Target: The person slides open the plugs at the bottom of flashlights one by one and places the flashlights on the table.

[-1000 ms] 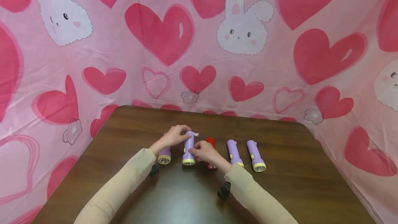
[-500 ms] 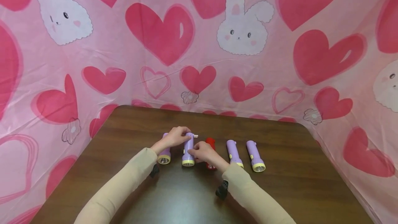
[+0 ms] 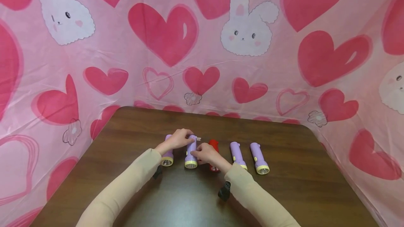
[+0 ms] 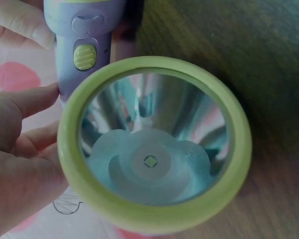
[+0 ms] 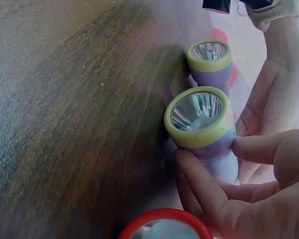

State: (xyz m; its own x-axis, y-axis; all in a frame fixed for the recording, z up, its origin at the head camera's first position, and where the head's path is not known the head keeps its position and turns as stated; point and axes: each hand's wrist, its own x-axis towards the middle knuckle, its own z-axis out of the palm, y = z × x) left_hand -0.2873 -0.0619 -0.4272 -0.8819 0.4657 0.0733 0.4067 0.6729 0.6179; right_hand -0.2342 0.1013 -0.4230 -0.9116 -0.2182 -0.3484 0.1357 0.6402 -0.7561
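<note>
Both hands are on a purple flashlight point(image 3: 190, 157) with a yellow rim, lying lens toward me. Two pale prongs point(image 3: 198, 138) stick out to the right near its tail end. My left hand point(image 3: 180, 138) grips that tail end, thumb on top. Close to the lens, my right hand point(image 3: 206, 152) pinches the body between thumb and fingers, as the right wrist view shows. Another purple flashlight point(image 3: 167, 158) lies just left, partly under the left hand; its lens point(image 4: 152, 144) fills much of the left wrist view. The held flashlight's yellow switch point(image 4: 84, 57) shows behind it.
A red flashlight point(image 3: 214, 145) lies right beside the right hand, partly covered by it. Farther right are two more purple flashlights, one point(image 3: 237, 152) near the red one and one point(image 3: 260, 158) at the row's end. The brown wooden table point(image 3: 296, 192) meets a heart-printed pink cloth point(image 3: 208, 55).
The held flashlight's tail end has come slightly down toward me together with the left hand, and its two prongs now show more separately. The right hand keeps its pinch.
</note>
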